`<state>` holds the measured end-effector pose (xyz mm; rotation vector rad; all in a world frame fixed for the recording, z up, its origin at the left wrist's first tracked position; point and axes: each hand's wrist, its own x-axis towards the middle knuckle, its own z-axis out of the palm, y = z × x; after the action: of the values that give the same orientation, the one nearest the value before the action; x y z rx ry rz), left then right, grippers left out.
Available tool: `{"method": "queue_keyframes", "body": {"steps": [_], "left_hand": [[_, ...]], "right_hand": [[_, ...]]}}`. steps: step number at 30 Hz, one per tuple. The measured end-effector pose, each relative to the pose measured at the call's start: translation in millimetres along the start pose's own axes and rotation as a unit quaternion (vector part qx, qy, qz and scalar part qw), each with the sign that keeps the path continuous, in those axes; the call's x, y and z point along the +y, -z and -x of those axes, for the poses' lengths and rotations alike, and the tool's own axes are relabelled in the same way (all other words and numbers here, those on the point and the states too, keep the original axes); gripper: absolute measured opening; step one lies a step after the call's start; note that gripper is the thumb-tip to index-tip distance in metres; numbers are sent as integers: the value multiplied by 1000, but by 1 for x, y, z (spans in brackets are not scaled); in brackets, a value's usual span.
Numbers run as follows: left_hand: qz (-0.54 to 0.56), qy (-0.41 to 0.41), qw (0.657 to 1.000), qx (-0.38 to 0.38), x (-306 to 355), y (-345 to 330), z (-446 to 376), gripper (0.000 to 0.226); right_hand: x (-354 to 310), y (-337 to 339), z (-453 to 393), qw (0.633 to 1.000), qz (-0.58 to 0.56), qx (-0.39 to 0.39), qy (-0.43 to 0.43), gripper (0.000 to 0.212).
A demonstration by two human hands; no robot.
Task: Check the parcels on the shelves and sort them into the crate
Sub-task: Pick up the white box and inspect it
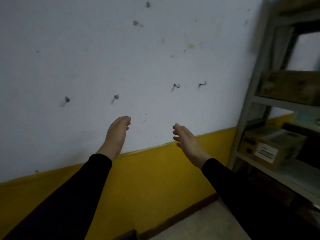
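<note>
Both my arms in black sleeves stretch out toward a white and yellow wall. My left hand (117,131) and my right hand (186,139) face each other palm to palm, fingers loosely relaxed, holding nothing. A grey metal shelf rack (245,108) stands at the right edge. On its lower shelf lies a cardboard parcel with a white label (271,148). A larger brown cardboard box (290,87) sits on the shelf above. No crate can be made out for certain.
The wall carries several small hooks (175,86) at hand height. A strip of pale floor (199,224) shows at the bottom right. A dark object's corner (128,235) pokes in at the bottom edge. The view is blurred.
</note>
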<state>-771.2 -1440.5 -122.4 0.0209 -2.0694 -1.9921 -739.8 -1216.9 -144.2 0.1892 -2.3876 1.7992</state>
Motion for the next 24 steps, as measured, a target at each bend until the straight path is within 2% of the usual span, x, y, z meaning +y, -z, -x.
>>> {"method": "queue_keyframes", "body": {"steps": [7, 11, 14, 15, 18, 24], "left_hand": [[22, -21, 984, -174, 30, -141, 42, 32], [26, -29, 959, -282, 40, -231, 83, 37], [31, -33, 931, -363, 48, -308, 128, 32], [34, -33, 923, -382, 50, -330, 141, 31], [38, -28, 903, -428, 55, -397, 187, 38], [16, -20, 865, -500, 53, -505, 252, 45]], "right_hand": [[3, 147, 78, 986, 4, 164, -12, 62], [17, 235, 139, 953, 18, 297, -48, 53], [35, 296, 197, 928, 4, 368, -65, 48], [39, 311, 214, 920, 8, 387, -68, 46], [50, 361, 262, 890, 24, 447, -84, 56], [78, 448, 326, 848, 43, 513, -123, 61]]}}
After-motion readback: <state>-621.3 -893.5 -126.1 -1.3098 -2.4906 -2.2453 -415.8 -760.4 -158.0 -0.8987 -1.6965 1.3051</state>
